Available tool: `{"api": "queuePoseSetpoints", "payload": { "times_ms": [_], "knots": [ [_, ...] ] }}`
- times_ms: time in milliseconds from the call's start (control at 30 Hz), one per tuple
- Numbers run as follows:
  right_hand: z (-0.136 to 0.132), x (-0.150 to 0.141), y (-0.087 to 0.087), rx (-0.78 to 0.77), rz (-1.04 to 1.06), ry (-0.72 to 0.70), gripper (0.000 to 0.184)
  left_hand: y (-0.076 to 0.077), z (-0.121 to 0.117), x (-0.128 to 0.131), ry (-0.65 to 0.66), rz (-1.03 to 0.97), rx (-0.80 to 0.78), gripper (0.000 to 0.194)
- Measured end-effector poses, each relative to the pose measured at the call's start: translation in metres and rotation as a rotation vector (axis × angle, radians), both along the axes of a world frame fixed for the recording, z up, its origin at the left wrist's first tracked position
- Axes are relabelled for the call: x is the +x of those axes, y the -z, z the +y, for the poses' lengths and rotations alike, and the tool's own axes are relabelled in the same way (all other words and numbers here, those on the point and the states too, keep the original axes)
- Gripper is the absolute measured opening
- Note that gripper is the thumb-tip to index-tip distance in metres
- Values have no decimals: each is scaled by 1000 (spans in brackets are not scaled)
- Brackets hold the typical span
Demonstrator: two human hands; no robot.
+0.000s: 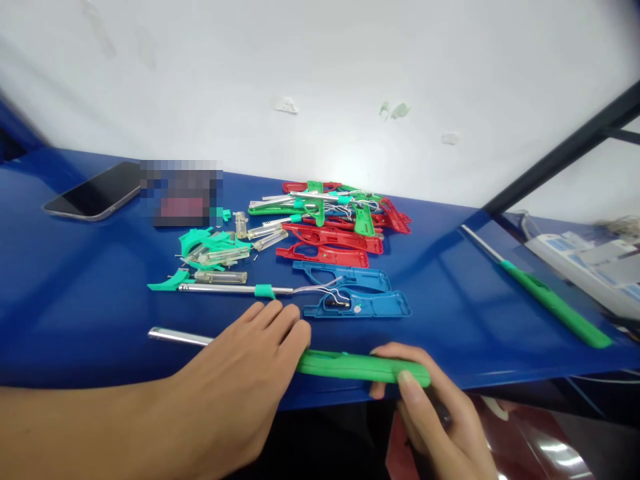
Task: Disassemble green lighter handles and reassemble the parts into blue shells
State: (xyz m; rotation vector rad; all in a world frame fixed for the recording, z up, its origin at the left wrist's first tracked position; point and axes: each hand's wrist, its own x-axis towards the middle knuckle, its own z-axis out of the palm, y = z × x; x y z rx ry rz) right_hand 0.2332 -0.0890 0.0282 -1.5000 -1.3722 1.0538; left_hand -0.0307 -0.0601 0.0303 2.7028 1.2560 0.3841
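A green utility lighter (350, 367) with a long silver barrel lies across both my hands at the table's front edge. My left hand (255, 367) is wrapped over its middle, where barrel meets handle. The thumb and fingers of my right hand (435, 407) pinch the handle's right end. Just beyond are two blue handle shells (345, 275), the nearer with a small black part and white wires in it. A loose silver barrel (225, 289) with a teal collar lies to their left. Farther back are red handle shells (325, 255), green shell pieces (364, 220) and more barrels.
Teal triggers (200, 243) and clear fuel tanks (223, 277) are heaped left of centre. A phone (97, 192) lies at the back left beside a blurred-out item. Another green lighter (555, 300) rests at the right, near a dark metal post (555, 150). A white wall stands behind the blue table (90, 267).
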Motion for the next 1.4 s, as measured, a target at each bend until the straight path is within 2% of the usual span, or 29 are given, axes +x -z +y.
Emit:
{"api": "queuePoseSetpoints", "payload": {
  "times_ms": [233, 333, 500, 667, 767, 833, 933, 1067, 1267, 1400],
  "knots": [
    [-2, -7, 0, -171, 295, 238, 55, -27, 1, -2, 54, -137, 20, 39],
    [-1, -8, -2, -193, 330, 247, 59, -30, 6, -4, 108, -210, 18, 37],
    [0, -12, -7, -196, 339, 278, 62, -26, 14, -8, 183, -223, -57, 48],
    [0, -14, -9, -180, 320, 272, 62, -25, 15, -10, 205, -235, -16, 44],
    [0, -13, -8, -173, 292, 237, 61, -26, 16, -10, 222, -286, -44, 48],
    [0, -13, -8, -171, 279, 222, 61, -27, 16, -9, 239, -303, -53, 44],
    [-1, -13, -7, -163, 284, 228, 61, -31, 17, -7, 247, -270, -2, 35],
    [-1, -14, -8, -160, 271, 240, 59, -36, 18, -5, 251, -242, 54, 36],
    [-1, -13, -9, -169, 217, 220, 59, -35, 17, -4, 272, -194, 177, 40],
    [-3, -7, -4, -130, 139, 165, 58, -34, 17, 1, 233, -140, 256, 33]
  ]
}}
